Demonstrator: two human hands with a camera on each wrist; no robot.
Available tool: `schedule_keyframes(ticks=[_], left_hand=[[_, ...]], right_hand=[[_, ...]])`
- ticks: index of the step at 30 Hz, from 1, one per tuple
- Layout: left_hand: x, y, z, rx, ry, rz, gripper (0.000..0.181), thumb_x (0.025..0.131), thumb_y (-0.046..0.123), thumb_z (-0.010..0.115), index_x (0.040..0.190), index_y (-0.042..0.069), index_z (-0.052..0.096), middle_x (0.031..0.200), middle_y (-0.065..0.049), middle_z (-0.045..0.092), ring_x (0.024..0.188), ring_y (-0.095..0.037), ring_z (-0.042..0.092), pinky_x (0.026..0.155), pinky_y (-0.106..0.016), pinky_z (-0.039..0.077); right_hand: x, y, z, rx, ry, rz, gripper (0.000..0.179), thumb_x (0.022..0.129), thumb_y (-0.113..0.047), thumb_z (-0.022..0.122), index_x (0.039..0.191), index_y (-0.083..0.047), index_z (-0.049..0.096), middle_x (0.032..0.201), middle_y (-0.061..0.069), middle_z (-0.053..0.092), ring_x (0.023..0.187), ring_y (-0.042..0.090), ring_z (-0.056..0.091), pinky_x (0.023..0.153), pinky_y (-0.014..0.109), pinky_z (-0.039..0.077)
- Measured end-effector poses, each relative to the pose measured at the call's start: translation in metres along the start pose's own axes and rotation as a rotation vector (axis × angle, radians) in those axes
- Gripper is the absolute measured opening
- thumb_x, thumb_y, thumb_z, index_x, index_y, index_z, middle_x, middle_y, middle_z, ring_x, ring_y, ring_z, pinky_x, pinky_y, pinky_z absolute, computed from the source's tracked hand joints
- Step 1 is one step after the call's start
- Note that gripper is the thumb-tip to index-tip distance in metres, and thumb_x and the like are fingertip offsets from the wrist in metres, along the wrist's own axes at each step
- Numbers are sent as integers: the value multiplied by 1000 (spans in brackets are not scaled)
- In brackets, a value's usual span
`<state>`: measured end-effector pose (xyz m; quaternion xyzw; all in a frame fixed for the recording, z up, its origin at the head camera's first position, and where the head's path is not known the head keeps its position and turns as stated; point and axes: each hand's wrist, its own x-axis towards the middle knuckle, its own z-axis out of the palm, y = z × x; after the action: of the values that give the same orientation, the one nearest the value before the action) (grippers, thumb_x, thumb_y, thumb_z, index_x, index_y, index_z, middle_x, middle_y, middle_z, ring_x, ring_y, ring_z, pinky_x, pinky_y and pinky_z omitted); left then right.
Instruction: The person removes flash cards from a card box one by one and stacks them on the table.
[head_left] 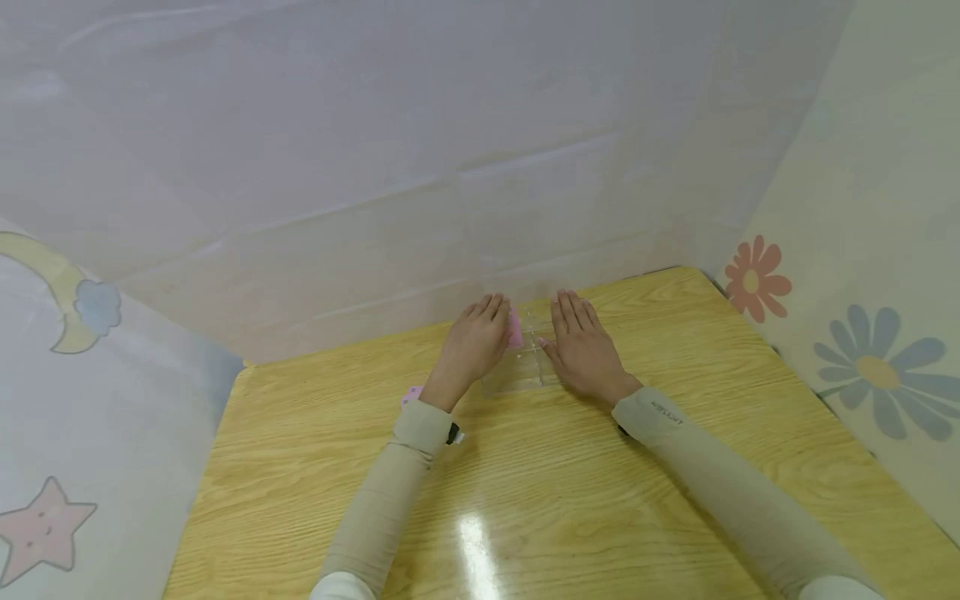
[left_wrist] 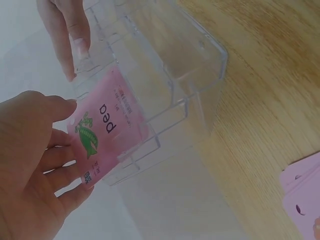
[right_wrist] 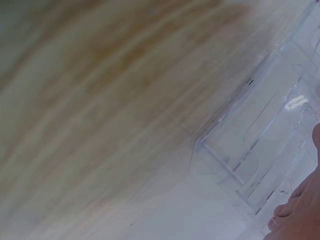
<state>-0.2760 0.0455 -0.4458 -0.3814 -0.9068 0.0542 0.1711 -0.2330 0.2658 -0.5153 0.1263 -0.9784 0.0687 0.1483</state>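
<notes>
A pink card (left_wrist: pixel 112 112) printed with "pea" and a green pea pod stands partly inside a clear plastic divided box (left_wrist: pixel 223 57). My left hand (left_wrist: pixel 37 150) holds the card by its outer edge, fingers behind it and thumb at one corner. In the head view this hand (head_left: pixel 476 337) is at the box's left side, and a pink strip of the card shows beside it. Along the right side of the box lies my right hand (head_left: pixel 588 350), fingers straight and thumb at the rim. The right wrist view catches only part of a hand (right_wrist: pixel 300 212) by the box.
A small stack of pink cards (left_wrist: pixel 302 200) lies on the wooden table (head_left: pixel 300 467), left of the box and partly behind the left wrist in the head view. A pale sheet wall (head_left: pixel 450 208) rises at the table's far edge, with decorated sheets on both sides.
</notes>
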Motion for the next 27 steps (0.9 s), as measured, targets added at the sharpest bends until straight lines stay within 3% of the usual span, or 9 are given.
schedule_keyframes(ticks=[4, 13, 22, 27], left_hand=[[1, 2, 2, 5, -9, -4, 54, 103, 34, 49, 147, 4, 43, 152, -12, 47, 140, -27, 48, 115, -40, 43], [4, 1, 2, 52, -15, -2, 57, 99, 32, 56, 147, 4, 44, 151, -11, 49, 138, -26, 50, 113, -39, 45], [1, 1, 2, 73, 49, 39, 44, 103, 20, 51, 142, 0, 49, 143, -14, 56, 131, -26, 57, 107, -37, 50], [0, 1, 1, 80, 38, 39, 42, 103, 17, 51, 142, 1, 50, 142, -13, 57, 130, -24, 58, 107, -35, 50]], right_hand=[[1, 1, 1, 1, 5, 2, 77, 104, -46, 38, 156, 4, 12, 165, 23, 6, 155, 35, 2, 128, 52, 6], [0, 3, 3, -11, 2, -4, 78, 104, -49, 34, 156, 4, 9, 165, 22, 5, 155, 35, 1, 128, 52, 5], [1, -1, 1, -18, 3, -12, 77, 105, -47, 33, 156, 4, 7, 165, 17, -8, 155, 36, 1, 128, 50, 2], [1, -1, 0, -23, 4, -12, 76, 105, -46, 34, 156, 5, 9, 165, 18, -8, 155, 37, 4, 128, 51, 4]])
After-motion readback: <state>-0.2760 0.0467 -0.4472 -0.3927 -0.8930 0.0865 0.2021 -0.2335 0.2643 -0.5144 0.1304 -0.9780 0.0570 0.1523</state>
